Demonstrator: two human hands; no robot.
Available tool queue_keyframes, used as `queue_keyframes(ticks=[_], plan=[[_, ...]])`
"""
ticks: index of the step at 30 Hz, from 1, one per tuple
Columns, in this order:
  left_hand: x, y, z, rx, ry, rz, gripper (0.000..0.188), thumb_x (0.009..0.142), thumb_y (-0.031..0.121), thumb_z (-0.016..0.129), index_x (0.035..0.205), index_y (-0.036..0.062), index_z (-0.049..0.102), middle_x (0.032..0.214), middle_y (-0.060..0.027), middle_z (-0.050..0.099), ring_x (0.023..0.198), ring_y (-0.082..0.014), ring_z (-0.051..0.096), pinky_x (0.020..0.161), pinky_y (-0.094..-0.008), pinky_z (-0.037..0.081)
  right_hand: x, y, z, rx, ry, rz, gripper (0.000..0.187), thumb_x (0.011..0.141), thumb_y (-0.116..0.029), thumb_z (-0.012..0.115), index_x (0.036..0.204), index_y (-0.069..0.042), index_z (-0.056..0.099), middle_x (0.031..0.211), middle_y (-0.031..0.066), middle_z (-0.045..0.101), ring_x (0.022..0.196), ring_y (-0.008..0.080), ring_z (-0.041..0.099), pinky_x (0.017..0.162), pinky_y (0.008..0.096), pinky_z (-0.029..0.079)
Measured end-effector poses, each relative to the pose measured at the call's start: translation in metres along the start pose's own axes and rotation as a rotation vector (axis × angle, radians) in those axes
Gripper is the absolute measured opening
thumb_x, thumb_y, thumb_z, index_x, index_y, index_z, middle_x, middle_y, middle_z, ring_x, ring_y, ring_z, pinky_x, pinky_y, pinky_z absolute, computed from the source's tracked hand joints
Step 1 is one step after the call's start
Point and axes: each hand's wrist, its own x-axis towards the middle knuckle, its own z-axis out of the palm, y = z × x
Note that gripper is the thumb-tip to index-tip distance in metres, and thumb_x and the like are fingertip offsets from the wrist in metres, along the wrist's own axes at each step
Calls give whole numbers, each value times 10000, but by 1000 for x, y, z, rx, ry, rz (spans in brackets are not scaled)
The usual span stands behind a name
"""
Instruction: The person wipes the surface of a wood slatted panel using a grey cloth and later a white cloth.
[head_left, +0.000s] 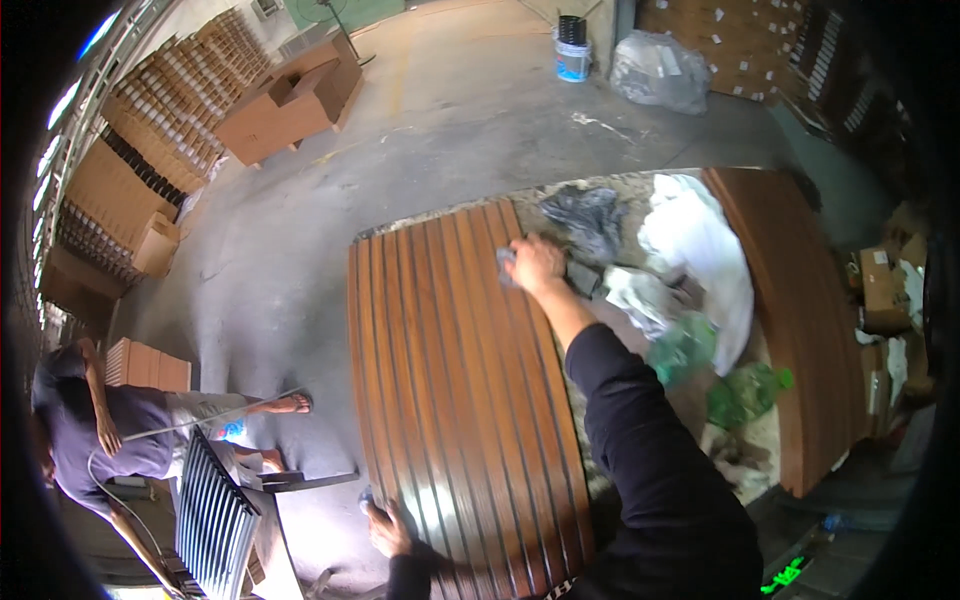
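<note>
A brown slatted wood panel [450,380] with dark grooves lies in front of me on a worktable. My right hand [538,262] is near its far right edge, fingers closed on a small grey pad [506,267] pressed against the slats. At the near left edge is my left hand [390,530], its fingers curled round a small greyish piece [367,500] whose kind I cannot make out. Beside my right hand lie a dark grey block [583,277], a crumpled black plastic bag [588,220] and a whitish crumpled cloth [640,298].
A white cloth [700,260], green plastic bottles [745,395] and a stack of brown boards [800,340] occupy the table's right side. At left, a person [120,420] handles a dark slatted panel [212,510]. Cartons [290,105], a bucket [572,62] and a plastic sack [660,72] stand farther off.
</note>
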Motion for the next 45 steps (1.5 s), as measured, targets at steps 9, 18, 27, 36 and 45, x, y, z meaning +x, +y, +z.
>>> queue_keyframes(ticks=[9,18,27,36,45], plan=[[1,38,-20,-68,134,-18,622,853,514,438,1219,12,458,1018,-258,597,903,-420,591,785,-460,465,148,-31,33,-68,47,136,367,816,-388,559,1114,-178,595,1078,141,584,1001,316,588,805,416,491],[-10,61,-33,-20,-114,-205,623,822,607,466,1046,27,509,1016,-244,605,955,-409,579,817,-454,449,62,15,55,-124,237,-164,358,801,-296,615,1122,-155,541,1088,165,531,938,341,578,767,442,490],[-3,24,-8,23,85,-65,548,818,575,469,933,48,562,918,-200,635,854,-366,616,750,-467,468,-287,-76,-11,158,-154,-496,372,624,-289,730,960,-157,639,1042,114,580,979,296,550,819,406,473],[21,9,-16,-134,32,403,799,836,578,466,1374,19,276,1231,-270,437,1109,-424,463,906,-467,400,-486,-69,-131,128,-529,-528,380,642,-295,707,991,-174,619,991,76,507,921,276,563,733,421,480],[-66,-53,-32,31,-31,634,801,841,622,399,1426,105,221,1369,-267,308,1221,-432,351,994,-492,305,-403,27,-174,-274,304,-246,682,734,-508,645,1317,-227,429,1273,136,453,1213,286,413,1017,553,289]])
